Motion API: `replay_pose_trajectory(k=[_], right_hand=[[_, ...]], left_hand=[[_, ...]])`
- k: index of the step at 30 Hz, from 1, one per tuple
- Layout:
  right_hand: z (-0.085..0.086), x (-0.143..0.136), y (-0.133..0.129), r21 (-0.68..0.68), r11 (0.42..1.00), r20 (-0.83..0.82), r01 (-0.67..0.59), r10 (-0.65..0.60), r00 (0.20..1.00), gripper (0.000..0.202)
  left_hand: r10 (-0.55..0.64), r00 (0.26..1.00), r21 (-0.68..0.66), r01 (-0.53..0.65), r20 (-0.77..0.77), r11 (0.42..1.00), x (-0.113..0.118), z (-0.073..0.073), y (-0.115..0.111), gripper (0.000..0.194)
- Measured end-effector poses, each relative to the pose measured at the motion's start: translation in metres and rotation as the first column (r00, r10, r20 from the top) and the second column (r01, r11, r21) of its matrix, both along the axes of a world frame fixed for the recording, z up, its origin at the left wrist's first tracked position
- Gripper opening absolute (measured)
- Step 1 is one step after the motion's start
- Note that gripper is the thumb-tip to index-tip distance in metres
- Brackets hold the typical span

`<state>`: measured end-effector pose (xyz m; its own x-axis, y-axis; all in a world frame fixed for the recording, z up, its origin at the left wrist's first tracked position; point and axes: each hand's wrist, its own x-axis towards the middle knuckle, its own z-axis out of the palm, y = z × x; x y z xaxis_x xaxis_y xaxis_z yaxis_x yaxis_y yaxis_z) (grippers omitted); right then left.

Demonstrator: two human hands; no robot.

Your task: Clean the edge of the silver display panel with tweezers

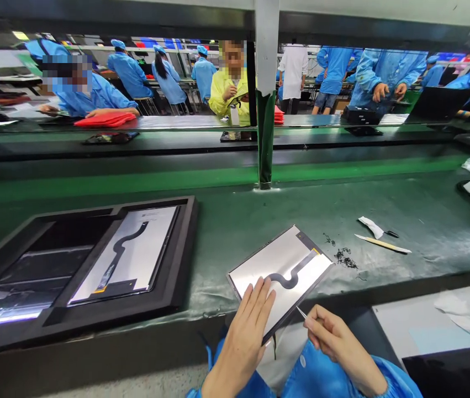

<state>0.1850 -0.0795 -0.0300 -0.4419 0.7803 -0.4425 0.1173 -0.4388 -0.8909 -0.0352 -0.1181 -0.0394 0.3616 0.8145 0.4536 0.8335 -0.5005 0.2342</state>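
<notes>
A display panel (255,265) with a silvery back and a curved dark flex cable (288,281) lies tilted at the bench's front edge, its near corner jutting past it. My left hand (245,331) rests flat on the panel, fingers stretched out, thumb hidden. Pinched in my right hand (328,334) is a slim pointed metal tool (301,313), its tip at the panel's near right edge; whether it has one or two prongs is unclear. Black scraps (344,258) lie scattered right of the panel.
A dark foam tray (183,254) at left holds a similar panel (152,249) and dark glossy sheets. A yellowish pointed stick (384,244) and a white wrapped piece (371,226) lie right. A post (265,138) rises behind. Co-workers sit and stand beyond. A white board (404,315) is lower right.
</notes>
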Motion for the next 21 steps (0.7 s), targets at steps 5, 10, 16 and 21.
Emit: replay_pose_trajectory(k=[5, 10, 16, 21], right_hand=[[0.006, 0.000, 0.001, -0.056, 0.998, 0.034, -0.020, 0.022, 0.999, 0.061], [0.010, -0.002, 0.003, -0.151, 0.988, -0.026, 0.000, -0.004, 1.000, 0.063], [0.015, 0.005, 0.008, -0.189, 0.979, -0.026, 0.083, -0.089, 0.996, 0.064], [0.019, 0.005, 0.007, -0.164, 0.983, 0.006, 0.087, -0.087, 0.996, 0.068]], left_hand=[[-0.009, 0.999, 0.037, 0.008, 0.031, 0.999, -0.003, -0.007, 0.001, 0.104], [-0.026, 0.999, 0.038, 0.025, 0.043, 0.999, -0.006, -0.012, 0.002, 0.099], [-0.033, 0.998, 0.049, 0.030, 0.062, 0.998, -0.007, -0.011, 0.002, 0.099], [-0.028, 0.997, 0.024, 0.026, 0.066, 0.999, -0.008, -0.012, 0.002, 0.095]])
